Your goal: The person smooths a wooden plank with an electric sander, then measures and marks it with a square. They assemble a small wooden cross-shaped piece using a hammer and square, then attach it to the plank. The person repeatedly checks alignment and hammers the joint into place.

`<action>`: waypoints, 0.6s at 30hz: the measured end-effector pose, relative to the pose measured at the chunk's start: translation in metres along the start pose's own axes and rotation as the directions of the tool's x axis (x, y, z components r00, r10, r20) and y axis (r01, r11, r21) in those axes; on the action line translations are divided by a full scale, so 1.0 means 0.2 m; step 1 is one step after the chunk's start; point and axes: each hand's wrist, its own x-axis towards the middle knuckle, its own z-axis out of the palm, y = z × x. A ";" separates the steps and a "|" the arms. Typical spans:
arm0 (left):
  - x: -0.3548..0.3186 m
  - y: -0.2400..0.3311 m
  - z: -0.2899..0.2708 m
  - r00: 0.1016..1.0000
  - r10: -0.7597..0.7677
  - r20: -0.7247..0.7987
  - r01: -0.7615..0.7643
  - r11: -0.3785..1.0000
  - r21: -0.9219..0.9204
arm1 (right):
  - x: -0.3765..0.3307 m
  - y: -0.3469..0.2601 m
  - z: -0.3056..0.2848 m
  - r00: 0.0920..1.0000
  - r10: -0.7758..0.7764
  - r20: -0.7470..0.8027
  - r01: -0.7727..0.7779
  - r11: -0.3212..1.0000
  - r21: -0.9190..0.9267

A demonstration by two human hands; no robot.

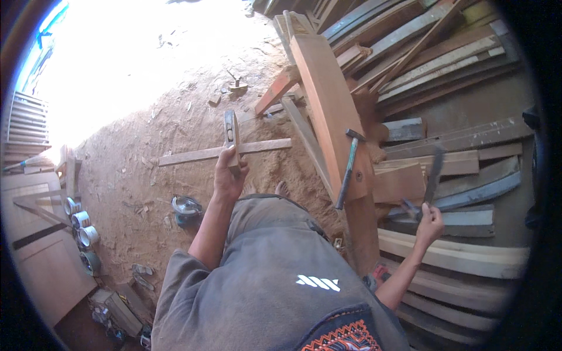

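Observation:
My left hand [228, 175] is closed around a narrow wooden hand plane [232, 131] with a metal piece set in its slot. Crossing behind the plane is a straight wooden strip [193, 155]; whether it lies on the ground or touches the plane I cannot tell. Off to the right, my right hand [430, 223] grips a long, dark, flat blade-like tool [433, 175], blurred and pointing up. A small bluish thing [411, 207] shows beside those fingers. Between the hands, a hammer [350, 169] with a teal handle rests on a thick wooden beam [325, 99].
Stacked boards [456, 251] fill the right side. A power saw [187, 210] sits on the dusty ground left of my legs. Several round tins or rolls [88, 236] and wooden panels [55, 275] stand at the far left. Wood offcuts [215, 100] lie ahead.

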 end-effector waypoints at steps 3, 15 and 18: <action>0.00 0.01 -0.05 0.994 0.005 0.107 -0.004 1.000 -0.012 | 0.02 -0.06 0.06 0.992 0.014 0.124 -0.024 0.997 0.080; -0.08 0.06 -0.06 0.999 0.049 0.016 -0.049 0.999 0.019 | 0.21 -0.88 0.09 0.943 -0.188 0.273 -0.230 0.221 0.948; -0.12 0.06 -0.07 0.997 0.077 -0.001 -0.077 0.997 0.023 | 0.05 -0.90 0.40 0.837 -0.369 0.404 -0.237 0.422 0.875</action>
